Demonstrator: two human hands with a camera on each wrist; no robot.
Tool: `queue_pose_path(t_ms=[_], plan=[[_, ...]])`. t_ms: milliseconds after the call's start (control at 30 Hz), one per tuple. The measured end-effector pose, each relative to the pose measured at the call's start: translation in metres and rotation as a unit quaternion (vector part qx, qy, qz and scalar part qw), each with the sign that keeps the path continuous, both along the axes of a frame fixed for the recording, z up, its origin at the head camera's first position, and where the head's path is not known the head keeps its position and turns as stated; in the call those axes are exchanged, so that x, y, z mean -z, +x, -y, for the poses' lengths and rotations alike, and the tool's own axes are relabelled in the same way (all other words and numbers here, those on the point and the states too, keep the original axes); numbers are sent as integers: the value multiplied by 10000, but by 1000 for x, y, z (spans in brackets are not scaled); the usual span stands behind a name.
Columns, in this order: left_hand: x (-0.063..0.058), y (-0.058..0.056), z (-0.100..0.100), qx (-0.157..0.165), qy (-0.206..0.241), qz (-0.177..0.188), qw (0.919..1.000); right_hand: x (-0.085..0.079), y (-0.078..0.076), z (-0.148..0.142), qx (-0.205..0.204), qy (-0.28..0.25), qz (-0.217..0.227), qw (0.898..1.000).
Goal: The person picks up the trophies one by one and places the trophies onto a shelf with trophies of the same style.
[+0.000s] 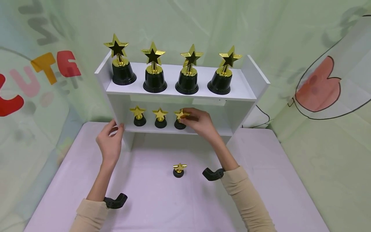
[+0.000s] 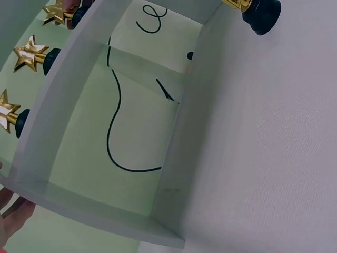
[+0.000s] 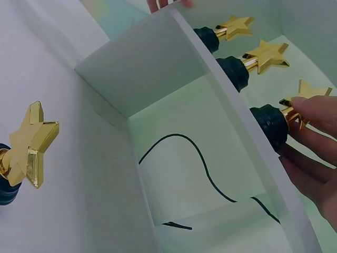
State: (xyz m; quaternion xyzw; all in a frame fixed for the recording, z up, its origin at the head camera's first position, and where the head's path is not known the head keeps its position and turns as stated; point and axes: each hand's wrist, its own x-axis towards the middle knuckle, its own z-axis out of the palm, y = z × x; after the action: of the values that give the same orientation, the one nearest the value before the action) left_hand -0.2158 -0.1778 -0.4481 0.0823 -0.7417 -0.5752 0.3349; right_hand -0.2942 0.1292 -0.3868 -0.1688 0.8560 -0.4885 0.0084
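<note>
My right hand pinches a small gold star trophy by its star and stem. Its black base is at the front of the middle board of a white shelf unit, rightmost in a row of three. To its left stand a second small trophy and a third small trophy, both upright. With thumb and fingers on either side of the left side panel, my left hand holds the unit's edge. Another small trophy stands on the table in front of the unit.
Several larger star trophies with black bases, such as the leftmost one, line the top board. A pale cloth covers the table. Printed curtains hang behind and at both sides. A black cable lies behind the unit's right side.
</note>
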Motion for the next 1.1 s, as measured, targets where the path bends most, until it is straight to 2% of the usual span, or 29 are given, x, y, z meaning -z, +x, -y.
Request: queue_pose_path(t_ms=[600, 1100], plan=[[2, -2, 0, -72, 34, 91, 9999, 11, 9, -34, -76, -348, -371, 9987], [1, -2, -1, -106, 50, 41, 9999, 15, 28, -54, -112, -536, -848, 9949]])
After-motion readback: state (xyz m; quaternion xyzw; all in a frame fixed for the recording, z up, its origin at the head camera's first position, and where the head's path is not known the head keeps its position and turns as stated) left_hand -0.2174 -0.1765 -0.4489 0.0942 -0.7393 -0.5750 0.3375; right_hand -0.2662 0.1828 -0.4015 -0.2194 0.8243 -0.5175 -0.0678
